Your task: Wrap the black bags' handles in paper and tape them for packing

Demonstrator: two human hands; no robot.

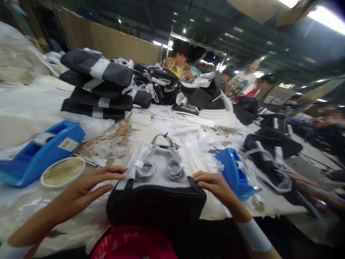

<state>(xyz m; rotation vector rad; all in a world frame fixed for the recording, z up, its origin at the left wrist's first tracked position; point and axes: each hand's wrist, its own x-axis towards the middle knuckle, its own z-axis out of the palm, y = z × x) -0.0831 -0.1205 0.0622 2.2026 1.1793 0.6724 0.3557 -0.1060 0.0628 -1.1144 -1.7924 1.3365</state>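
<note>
A black handbag [156,203] lies in front of me at the table's near edge. White wrapping sheet [161,172] covers its upper face, and two coiled, plastic-wrapped straps [145,169] rest on that sheet. A wrapped handle [165,139] arches at the far end. My left hand [93,183] is at the bag's left side, fingers stretched and thumb apart, holding nothing. On the right side, my right hand [211,181] has its fingertips at the sheet's edge near the strap base, fingers extended; whether they press on it is hard to tell.
Blue tape dispensers stand left [51,151] and right [234,172]. Beside the left one is a round tub [63,172]. Tags with strings [113,140] and paper sheets lie beyond. Black bags are stacked [97,82] at the back left. A co-worker's arm [315,187] reaches in at right.
</note>
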